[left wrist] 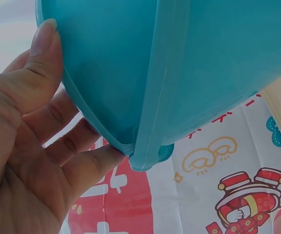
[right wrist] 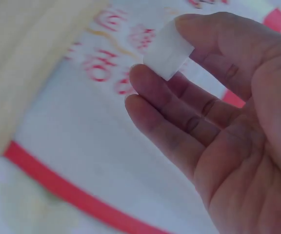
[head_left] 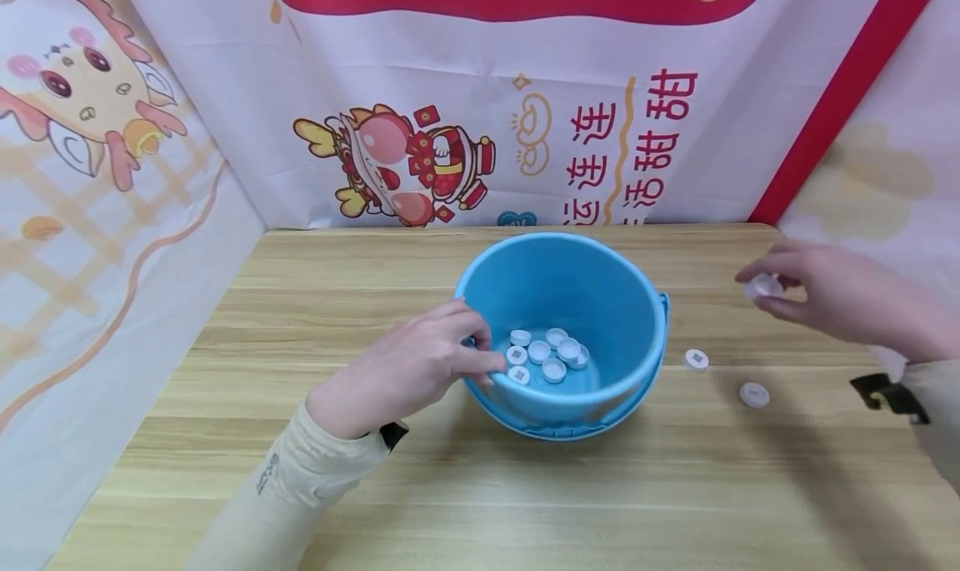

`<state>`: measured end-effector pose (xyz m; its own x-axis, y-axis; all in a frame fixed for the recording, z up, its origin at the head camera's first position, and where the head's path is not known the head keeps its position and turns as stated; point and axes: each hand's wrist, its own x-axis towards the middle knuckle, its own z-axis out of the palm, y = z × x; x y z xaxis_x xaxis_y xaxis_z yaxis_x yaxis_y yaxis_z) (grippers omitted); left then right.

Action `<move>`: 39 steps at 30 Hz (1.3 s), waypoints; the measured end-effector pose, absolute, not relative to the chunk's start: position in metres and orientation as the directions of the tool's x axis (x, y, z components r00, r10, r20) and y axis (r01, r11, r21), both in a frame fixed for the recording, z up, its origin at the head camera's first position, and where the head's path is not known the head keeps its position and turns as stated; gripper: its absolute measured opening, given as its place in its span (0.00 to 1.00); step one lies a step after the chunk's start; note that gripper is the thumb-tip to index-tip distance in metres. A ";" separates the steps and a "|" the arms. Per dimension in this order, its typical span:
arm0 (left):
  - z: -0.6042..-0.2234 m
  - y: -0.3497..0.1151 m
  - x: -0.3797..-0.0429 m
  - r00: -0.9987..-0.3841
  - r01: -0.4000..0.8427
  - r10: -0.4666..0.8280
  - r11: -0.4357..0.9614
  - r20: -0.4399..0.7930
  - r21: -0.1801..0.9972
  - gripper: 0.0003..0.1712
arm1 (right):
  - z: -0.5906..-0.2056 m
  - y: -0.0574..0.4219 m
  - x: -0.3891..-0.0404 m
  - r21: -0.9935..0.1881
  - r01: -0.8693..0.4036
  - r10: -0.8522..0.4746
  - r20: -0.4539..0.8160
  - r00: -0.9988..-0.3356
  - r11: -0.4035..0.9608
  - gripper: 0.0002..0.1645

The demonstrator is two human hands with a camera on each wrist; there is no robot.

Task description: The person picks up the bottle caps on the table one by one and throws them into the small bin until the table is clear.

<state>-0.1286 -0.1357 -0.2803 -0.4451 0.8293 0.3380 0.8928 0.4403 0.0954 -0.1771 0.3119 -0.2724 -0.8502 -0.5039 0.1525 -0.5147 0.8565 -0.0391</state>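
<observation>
A light blue bucket (head_left: 558, 258) stands on the wooden table, its handle folded down around the near side. Inside, on the bottom, lie several white bottle caps (head_left: 554, 371), some face up and some face down. My left hand (head_left: 420, 363) grips the bucket's left rim; in the left wrist view the thumb (left wrist: 45, 41) lies on one side of the rim and the fingers on the other. Right of the bucket, above the table, my right hand (head_left: 832, 292) pinches a white cap (head_left: 763, 287) between thumb and fingers. The same cap (right wrist: 167, 51) shows edge-on in the right wrist view.
Two more white caps, a nearer one (head_left: 754, 394) and a farther one (head_left: 696, 359), lie on the table (head_left: 450, 504) right of the bucket. Another white object (head_left: 891, 361) is partly hidden under the right wrist. A printed cloth (head_left: 420, 54) hangs behind the table.
</observation>
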 end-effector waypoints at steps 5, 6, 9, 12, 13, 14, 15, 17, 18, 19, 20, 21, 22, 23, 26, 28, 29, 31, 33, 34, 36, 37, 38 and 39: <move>-0.282 -0.136 -0.130 -0.450 0.891 0.827 0.443 0.337 0.100 0.18 | -0.230 0.278 -0.184 -0.008 -0.569 -0.562 0.150 -0.814 0.822 0.26; -0.282 -0.136 -0.130 -0.451 0.890 0.827 0.445 0.336 0.100 0.18 | -0.223 0.270 -0.186 -0.008 -0.589 -0.581 0.155 -0.799 0.808 0.26; -0.282 -0.136 -0.130 -0.455 0.888 0.826 0.448 0.332 0.103 0.19 | -0.203 0.247 -0.189 0.007 -0.648 -0.639 0.171 -0.750 0.762 0.26; -0.282 -0.136 -0.131 -0.461 0.885 0.824 0.452 0.329 0.107 0.19 | -0.186 0.222 -0.193 0.003 -0.665 -0.660 0.127 -0.740 0.746 0.26; -0.282 -0.136 -0.131 -0.463 0.884 0.823 0.454 0.328 0.108 0.18 | -0.182 0.214 -0.194 0.005 -0.669 -0.666 0.110 -0.738 0.743 0.26; -0.282 -0.136 -0.131 -0.465 0.883 0.823 0.456 0.327 0.109 0.18 | -0.177 0.206 -0.196 0.006 -0.672 -0.670 0.089 -0.737 0.740 0.26; -0.282 -0.136 -0.132 -0.466 0.883 0.822 0.457 0.326 0.109 0.18 | -0.174 0.199 -0.197 0.011 -0.680 -0.679 0.076 -0.731 0.733 0.26; -0.282 -0.135 -0.132 -0.470 0.881 0.822 0.461 0.323 0.108 0.18 | -0.169 0.187 -0.199 0.020 -0.696 -0.696 0.053 -0.716 0.718 0.26; -0.282 -0.135 -0.132 -0.471 0.880 0.821 0.463 0.322 0.108 0.19 | -0.167 0.182 -0.200 0.019 -0.704 -0.704 0.045 -0.709 0.710 0.25; -0.282 -0.135 -0.132 -0.472 0.879 0.821 0.464 0.321 0.107 0.19 | -0.165 0.177 -0.200 0.019 -0.711 -0.711 0.033 -0.702 0.703 0.25; -0.282 -0.135 -0.132 -0.472 0.879 0.821 0.464 0.320 0.107 0.19 | -0.164 0.171 -0.201 0.017 -0.717 -0.717 0.022 -0.696 0.697 0.25; -0.282 -0.135 -0.132 -0.472 0.879 0.821 0.464 0.320 0.108 0.19 | -0.163 0.166 -0.202 0.014 -0.724 -0.724 0.011 -0.690 0.690 0.25; -0.282 -0.135 -0.132 -0.472 0.880 0.821 0.463 0.321 0.108 0.19 | -0.163 0.161 -0.202 0.007 -0.726 -0.726 -0.005 -0.687 0.687 0.24; -0.282 -0.135 -0.132 -0.472 0.880 0.821 0.463 0.322 0.109 0.18 | -0.163 0.156 -0.203 -0.001 -0.729 -0.729 -0.021 -0.684 0.685 0.25; -0.281 -0.135 -0.132 -0.468 0.882 0.823 0.459 0.322 0.109 0.18 | -0.165 0.143 -0.205 -0.018 -0.733 -0.732 -0.070 -0.678 0.680 0.25; -0.281 -0.135 -0.132 -0.467 0.882 0.824 0.458 0.321 0.108 0.18 | -0.168 0.137 -0.206 -0.022 -0.733 -0.731 -0.100 -0.675 0.680 0.25; -0.281 -0.135 -0.132 -0.467 0.882 0.824 0.458 0.319 0.108 0.19 | -0.170 0.134 -0.207 -0.020 -0.735 -0.732 -0.110 -0.673 0.678 0.24; -0.281 -0.135 -0.132 -0.468 0.882 0.825 0.459 0.316 0.107 0.19 | -0.175 0.129 -0.208 -0.011 -0.741 -0.736 -0.121 -0.666 0.672 0.23; -0.281 -0.135 -0.132 -0.468 0.882 0.826 0.459 0.315 0.106 0.19 | -0.179 0.124 -0.210 -0.009 -0.741 -0.736 -0.129 -0.665 0.671 0.23; -0.280 -0.135 -0.131 -0.468 0.882 0.826 0.459 0.314 0.107 0.19 | -0.180 0.122 -0.210 -0.009 -0.743 -0.737 -0.132 -0.662 0.669 0.23; -0.280 -0.135 -0.131 -0.466 0.883 0.827 0.457 0.315 0.107 0.19 | -0.183 0.120 -0.211 -0.011 -0.745 -0.740 -0.135 -0.659 0.667 0.23; -0.280 -0.135 -0.131 -0.467 0.883 0.827 0.457 0.314 0.108 0.19 | -0.184 0.118 -0.213 -0.017 -0.745 -0.740 -0.138 -0.658 0.666 0.23; -0.280 -0.135 -0.131 -0.467 0.883 0.827 0.457 0.314 0.108 0.19 | -0.185 0.117 -0.214 -0.022 -0.745 -0.740 -0.141 -0.658 0.666 0.23; -0.280 -0.136 -0.130 -0.468 0.882 0.827 0.458 0.312 0.109 0.19 | -0.187 0.116 -0.215 -0.024 -0.747 -0.742 -0.143 -0.655 0.664 0.23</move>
<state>-0.1305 -0.1356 -0.2797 -0.4676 0.8269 0.3124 0.8824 0.4576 0.1094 -0.2147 0.1163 -0.1866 -0.6553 -0.7417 -0.1431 -0.7469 0.6645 -0.0237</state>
